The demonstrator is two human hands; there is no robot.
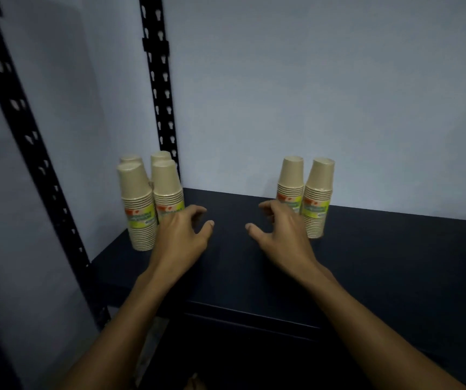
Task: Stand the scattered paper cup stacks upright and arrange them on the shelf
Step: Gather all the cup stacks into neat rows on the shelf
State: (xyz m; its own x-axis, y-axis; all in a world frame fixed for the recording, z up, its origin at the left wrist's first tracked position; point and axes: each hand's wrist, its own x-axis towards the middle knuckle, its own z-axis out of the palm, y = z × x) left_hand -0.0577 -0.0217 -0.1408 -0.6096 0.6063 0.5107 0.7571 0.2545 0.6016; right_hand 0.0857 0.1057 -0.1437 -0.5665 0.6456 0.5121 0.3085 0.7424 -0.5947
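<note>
Six stacks of tan paper cups stand upright, mouth down, on a dark shelf point(380, 263) set against a pale wall. Four of them cluster at the shelf's left end, beside a black perforated upright point(160, 88): a front-left stack point(139, 209), a front-right stack point(168, 190), and two rear stacks whose tops alone show behind them — the rear-left stack point(130, 159) and the rear-right stack point(160, 156). The front two carry yellow-green labels around their middles. The other pair stands well to the right, near the wall: an inner stack point(291, 178) and an outer stack point(318, 198), just beside each other, both labelled the same way.

Both hands reach in over the shelf, well apart from each other, and neither holds anything. The left hand point(182, 235) hovers in front of the lower part of the front-right stack of the left cluster, fingers loosely curled and thumb spread; whether it touches that stack cannot be told. The right hand point(281, 229) sits in front of the base of the inner stack of the right pair, fingers relaxed and slightly bent, thumb out toward the centre — contact there is likewise unclear.

A second black perforated upright point(26, 130) slants across the left foreground.
</note>
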